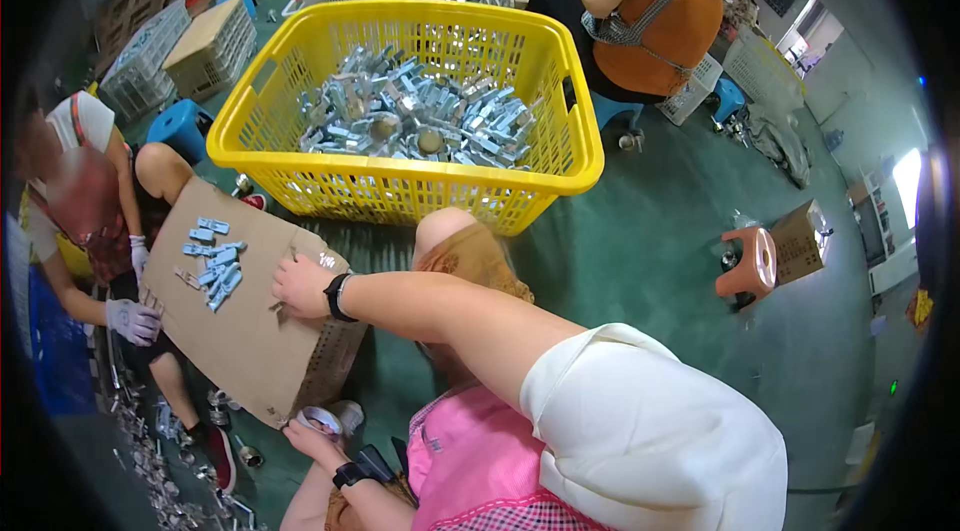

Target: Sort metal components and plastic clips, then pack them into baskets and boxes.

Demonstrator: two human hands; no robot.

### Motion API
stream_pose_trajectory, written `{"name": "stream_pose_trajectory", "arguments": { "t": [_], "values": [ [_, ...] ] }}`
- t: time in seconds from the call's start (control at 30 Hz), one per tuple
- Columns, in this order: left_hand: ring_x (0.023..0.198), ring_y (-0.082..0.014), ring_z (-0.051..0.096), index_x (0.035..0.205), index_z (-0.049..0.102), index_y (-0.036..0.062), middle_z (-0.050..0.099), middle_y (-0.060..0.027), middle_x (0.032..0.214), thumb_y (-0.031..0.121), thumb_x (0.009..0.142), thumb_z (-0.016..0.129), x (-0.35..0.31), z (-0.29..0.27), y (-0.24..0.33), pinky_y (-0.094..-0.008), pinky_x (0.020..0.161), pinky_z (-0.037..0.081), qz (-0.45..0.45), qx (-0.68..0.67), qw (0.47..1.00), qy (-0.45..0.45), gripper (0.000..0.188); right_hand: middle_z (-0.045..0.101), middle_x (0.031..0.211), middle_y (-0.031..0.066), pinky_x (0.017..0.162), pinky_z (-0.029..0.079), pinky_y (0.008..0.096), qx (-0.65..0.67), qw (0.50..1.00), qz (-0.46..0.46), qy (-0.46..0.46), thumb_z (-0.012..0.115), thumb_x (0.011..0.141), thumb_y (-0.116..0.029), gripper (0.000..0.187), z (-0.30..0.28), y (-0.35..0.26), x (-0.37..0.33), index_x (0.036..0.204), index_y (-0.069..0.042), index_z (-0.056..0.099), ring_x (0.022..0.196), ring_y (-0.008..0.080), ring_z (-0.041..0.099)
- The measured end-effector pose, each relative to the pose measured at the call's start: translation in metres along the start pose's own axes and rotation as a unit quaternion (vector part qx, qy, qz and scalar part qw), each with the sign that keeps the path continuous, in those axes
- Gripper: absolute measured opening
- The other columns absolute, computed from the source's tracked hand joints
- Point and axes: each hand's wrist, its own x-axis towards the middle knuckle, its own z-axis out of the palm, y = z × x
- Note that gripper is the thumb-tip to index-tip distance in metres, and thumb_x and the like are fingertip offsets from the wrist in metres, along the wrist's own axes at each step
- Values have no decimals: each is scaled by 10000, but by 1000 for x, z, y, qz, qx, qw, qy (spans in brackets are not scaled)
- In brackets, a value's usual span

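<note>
Metal parts (224,281) beside right hand (303,287) on carton (230,351), left hand (312,439) at corner, grips unclear, yellow basket (400,169) beyond

R hand (304,288) on cardbd box (245,356), nr bluish metal pcs (222,283).

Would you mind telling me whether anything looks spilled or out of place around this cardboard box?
Yes: loose metal parts lie strewn over the floor at the picture's lower left, near the cardboard box. That looks odd when other metal pieces are gathered in the yellow basket, though a spill isn't certain.
</note>
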Motion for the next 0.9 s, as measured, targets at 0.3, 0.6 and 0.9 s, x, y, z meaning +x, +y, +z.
{"name": "stream_pose_trajectory", "arguments": {
  "t": [0.3, 0.6, 0.9],
  "values": [
    [410, -139, 415, 894, 445, -2, 467, -78, 640, 216, 886, 372, -3, -3, -4, -261, 353, 349, 8, -33, 999, -13, 229, 541, 1058, 85, 804, 432, 419, -49, 997, -50, -25, 718, 629, -325, 404, -63, -2, -19, 957, -106, 630, 1095, 243, 459],
    [421, -184, 445, 973, 456, -32, 496, -116, 690, 225, 895, 352, 10, -3, -10, -283, 358, 377, 26, -25, 999, -10, 288, 571, 1009, 69, 773, 433, 391, -158, 983, -32, 89, 665, 657, -238, 304, -167, 32, -40, 933, -112, 638, 1037, 254, 492],
    [472, -186, 442, 974, 454, -6, 487, -101, 707, 265, 882, 392, 8, 0, -8, -282, 367, 372, 31, -22, 999, -3, 293, 605, 887, 135, 772, 457, 426, -44, 986, 53, 154, 647, 722, -333, 337, -169, 35, -106, 951, -86, 643, 920, 312, 562]
  ]
}}
